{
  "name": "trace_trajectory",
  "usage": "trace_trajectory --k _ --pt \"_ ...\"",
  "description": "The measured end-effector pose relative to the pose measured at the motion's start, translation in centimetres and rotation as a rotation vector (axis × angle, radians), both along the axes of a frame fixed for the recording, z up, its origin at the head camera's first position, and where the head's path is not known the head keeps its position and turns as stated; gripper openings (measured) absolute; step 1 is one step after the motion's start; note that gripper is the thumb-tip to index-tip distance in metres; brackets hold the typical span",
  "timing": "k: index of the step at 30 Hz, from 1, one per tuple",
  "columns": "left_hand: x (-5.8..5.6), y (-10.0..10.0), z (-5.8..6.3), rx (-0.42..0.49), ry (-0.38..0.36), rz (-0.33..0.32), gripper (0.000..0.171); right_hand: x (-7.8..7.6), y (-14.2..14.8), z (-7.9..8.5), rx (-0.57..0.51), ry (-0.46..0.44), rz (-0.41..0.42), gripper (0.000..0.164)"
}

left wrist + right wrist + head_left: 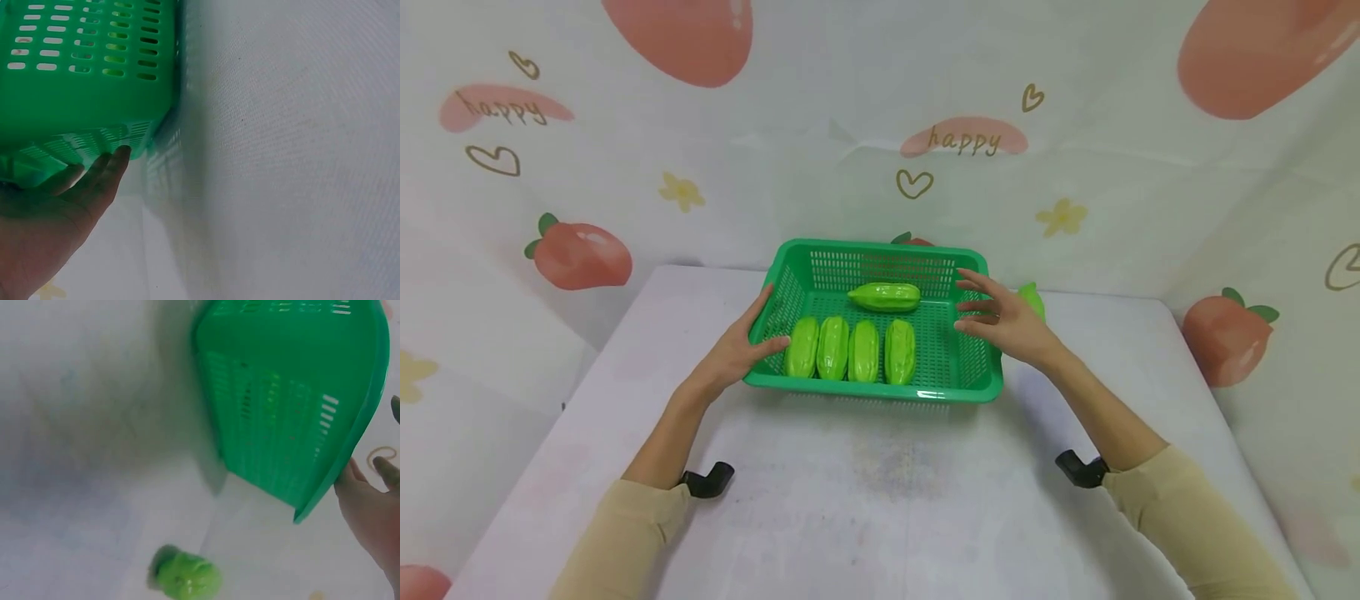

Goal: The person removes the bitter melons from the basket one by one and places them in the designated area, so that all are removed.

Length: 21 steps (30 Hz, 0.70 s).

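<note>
A green plastic basket (951,394) with slotted walls sits at the back of the table. Inside it, several glossy, light-green, ribbed vegetables (832,348) lie side by side along the near left part. One more ribbed vegetable (887,297) lies crosswise behind them. My left hand (730,354) holds the basket's left rim, thumb over the inside and fingers along the outer wall, as the left wrist view also shows. Over the right rim is my right hand (1007,321), fingers spread apart and nothing in them. Another light-green vegetable (187,577) lies on the table, partly hidden behind this hand in the head view.
The white table (880,517) stretches toward me in front of the basket. A white cloth backdrop (820,183) printed with peaches, hearts and words stands close behind the table. Black curved pieces (707,481) stick out at both wrists beside the sleeves.
</note>
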<state>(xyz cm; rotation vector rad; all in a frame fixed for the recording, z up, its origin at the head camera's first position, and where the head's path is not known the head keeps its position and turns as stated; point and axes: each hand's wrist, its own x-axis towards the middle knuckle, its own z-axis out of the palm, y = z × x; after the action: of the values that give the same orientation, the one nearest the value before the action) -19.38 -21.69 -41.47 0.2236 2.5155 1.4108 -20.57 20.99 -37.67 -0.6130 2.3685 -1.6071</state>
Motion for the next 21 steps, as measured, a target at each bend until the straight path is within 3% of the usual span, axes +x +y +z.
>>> trace_trajectory --k 9,21 --pt "0.0 0.1 -0.4 0.006 0.006 0.007 0.092 0.1 -2.0 0.6 0.097 -0.054 -0.003 0.085" --pt "0.0 -0.2 -0.4 0.0 0.007 0.003 0.092 -0.3 -4.8 -0.6 0.131 -0.153 0.008 0.087"
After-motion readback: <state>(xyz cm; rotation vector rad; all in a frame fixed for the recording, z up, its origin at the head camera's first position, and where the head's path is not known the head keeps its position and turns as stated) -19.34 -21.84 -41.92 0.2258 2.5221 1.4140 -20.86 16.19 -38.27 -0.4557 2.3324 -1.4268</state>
